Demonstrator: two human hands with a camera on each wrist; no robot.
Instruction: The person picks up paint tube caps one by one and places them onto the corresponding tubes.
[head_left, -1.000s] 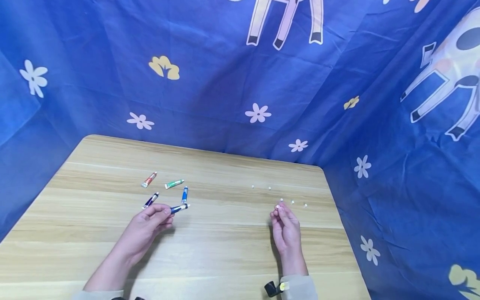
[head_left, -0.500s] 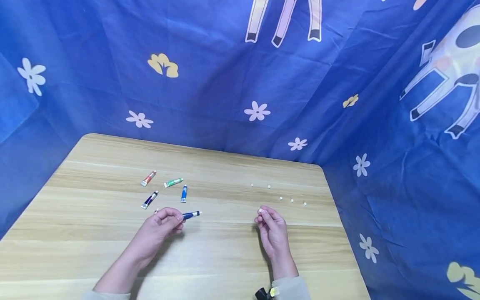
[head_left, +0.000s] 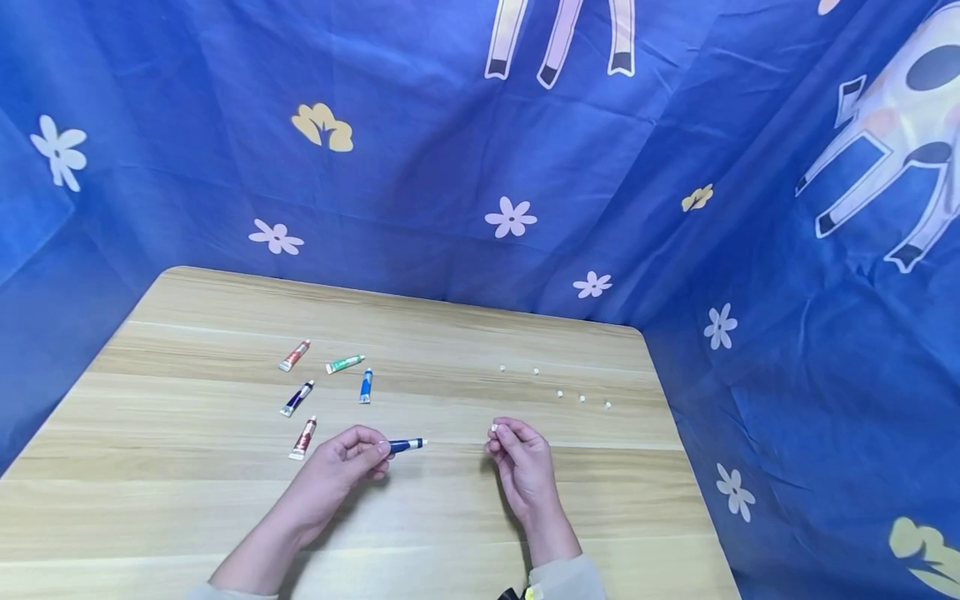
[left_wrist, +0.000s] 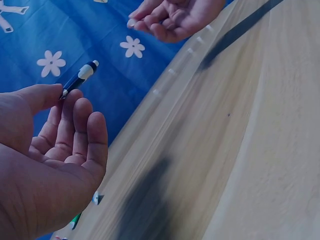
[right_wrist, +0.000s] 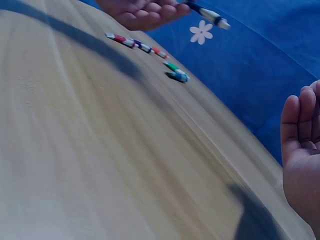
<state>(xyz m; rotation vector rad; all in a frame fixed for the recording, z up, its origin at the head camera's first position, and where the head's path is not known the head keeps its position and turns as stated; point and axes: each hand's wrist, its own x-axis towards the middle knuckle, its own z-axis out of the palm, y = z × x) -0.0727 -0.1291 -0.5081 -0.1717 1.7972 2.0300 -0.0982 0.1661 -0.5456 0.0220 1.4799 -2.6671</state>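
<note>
"Dark-blue tube (head_left: 406, 446)?"
"Lower centre frame; left hand (head_left: 347, 460) pinches its rear, presumably leaving the nozzle (left_wrist: 95, 63) free."
"Right hand (head_left: 527, 468)?"
"Pinching a white cap (head_left: 494, 427), lower centre too, likely for control."

The head view is bright, with diffuse light over the table (head_left: 420, 533) and cloth (head_left: 420, 150); soft shadows lie on the inner side of both forearms (head_left: 258, 542). Both wrist views are dimmer and softer, with broad dark shadows across the table. The caps (left_wrist: 172, 72) blur to pale smears at left wrist; the tubes (right_wrist: 177, 76) lack crisp outlines at right wrist.
</note>
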